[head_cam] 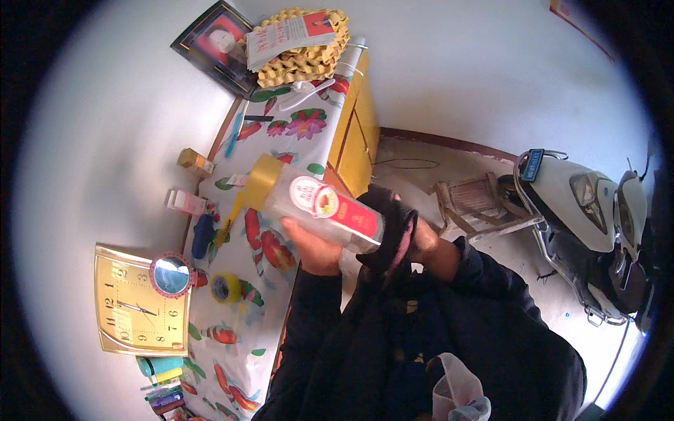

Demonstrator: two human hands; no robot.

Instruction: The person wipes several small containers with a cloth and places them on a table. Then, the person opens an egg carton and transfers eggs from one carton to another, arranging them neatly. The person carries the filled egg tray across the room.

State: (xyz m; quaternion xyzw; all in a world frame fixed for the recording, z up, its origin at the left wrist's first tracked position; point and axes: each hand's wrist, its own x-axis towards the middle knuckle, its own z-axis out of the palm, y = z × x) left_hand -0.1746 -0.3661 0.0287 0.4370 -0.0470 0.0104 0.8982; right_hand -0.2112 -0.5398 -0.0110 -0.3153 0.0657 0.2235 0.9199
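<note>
A clear bottle [287,197] with a wide gold cap [261,181] and a red and white label lies slantwise in front of my chest. My left hand [316,247] grips its side from below, thumb along the wall. At the bottle's base, a black cloth [387,226] with a pinkish edge is bunched up. My right hand [427,243] holds this cloth against the bottle's end; most of its fingers are hidden behind the fabric. Beyond the cap, a yellow-handled brush [225,226] rests on the floral-covered cabinet top [310,184].
Along the wall stand a gold clock [142,321], a round mirror [171,274], small boxes [195,164], and a framed portrait [210,47]. Yellow egg trays [274,76] bear a newspaper [289,39]. Yellow tape [231,288] lies nearer. A wooden chair [468,197] and scooter [595,205] stand right.
</note>
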